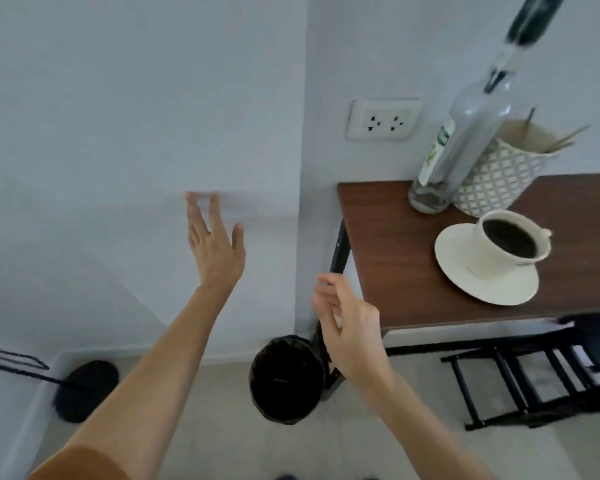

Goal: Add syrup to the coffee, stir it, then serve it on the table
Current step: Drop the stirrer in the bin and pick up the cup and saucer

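The bottle (pixel 465 140) stands upright at the table's (pixel 395 244) back corner, with the cup (pixel 511 242) just in front. Both lie to the right of the empty hands. The right hand (pixel 350 327) (fingers loosely curled) is nearer; the left hand (pixel 215 244) is spread open.

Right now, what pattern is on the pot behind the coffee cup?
A white and grey diamond lattice covers the pot, seen in the head view.

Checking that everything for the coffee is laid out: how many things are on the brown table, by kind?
Syrup bottle: 1
Coffee cup: 1
Saucer: 1
Patterned pot holding sticks: 1
Total: 4
Both hands are empty and off the table.
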Demonstrator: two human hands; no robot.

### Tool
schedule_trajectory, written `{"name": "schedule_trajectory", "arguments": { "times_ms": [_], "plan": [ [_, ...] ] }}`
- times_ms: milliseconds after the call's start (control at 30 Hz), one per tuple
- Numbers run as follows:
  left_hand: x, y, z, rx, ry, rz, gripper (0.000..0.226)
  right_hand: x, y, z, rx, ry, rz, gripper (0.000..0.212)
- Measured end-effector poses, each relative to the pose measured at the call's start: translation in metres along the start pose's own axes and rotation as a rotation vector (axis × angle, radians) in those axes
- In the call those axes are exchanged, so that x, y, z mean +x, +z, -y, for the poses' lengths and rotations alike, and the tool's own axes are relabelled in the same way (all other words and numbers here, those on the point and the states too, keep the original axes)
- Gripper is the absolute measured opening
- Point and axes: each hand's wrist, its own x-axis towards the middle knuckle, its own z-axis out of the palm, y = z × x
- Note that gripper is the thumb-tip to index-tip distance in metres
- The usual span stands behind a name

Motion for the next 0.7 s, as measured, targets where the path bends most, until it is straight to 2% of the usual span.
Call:
{"name": "schedule_trajectory", "arguments": {
  "times_ms": [67, 233, 333, 433, 567, 700],
  "plan": [
    [-0.004, 0.0, -0.024, -0.05, -0.008, -0.002, 0.066, 0.001, -0.034, 0.009, 0.027, -0.083, -0.089, 0.025],
    [-0.033, 0.003, -0.119, -0.209, 0.114, 0.007, 0.065, -0.01, -0.128, -0.004, 0.028, -0.163, -0.269, 0.016],
    [-0.069, 0.016, -0.176, -0.257, 0.168, 0.077, 0.065, -0.022, -0.18, -0.035, -0.034, -0.129, -0.386, 0.012],
    [-0.111, 0.039, -0.224, -0.231, 0.138, 0.213, 0.065, -0.022, -0.221, -0.079, -0.123, -0.004, -0.483, 0.006],
    [-0.15, 0.074, -0.269, -0.006, 0.06, 0.423, 0.062, 0.0, -0.243, -0.131, -0.194, 0.23, -0.367, 0.016],
    [-0.164, 0.094, -0.286, 0.183, 0.044, 0.516, 0.063, 0.017, -0.243, -0.144, -0.431, 0.341, -0.185, 0.041]
  ]
}}
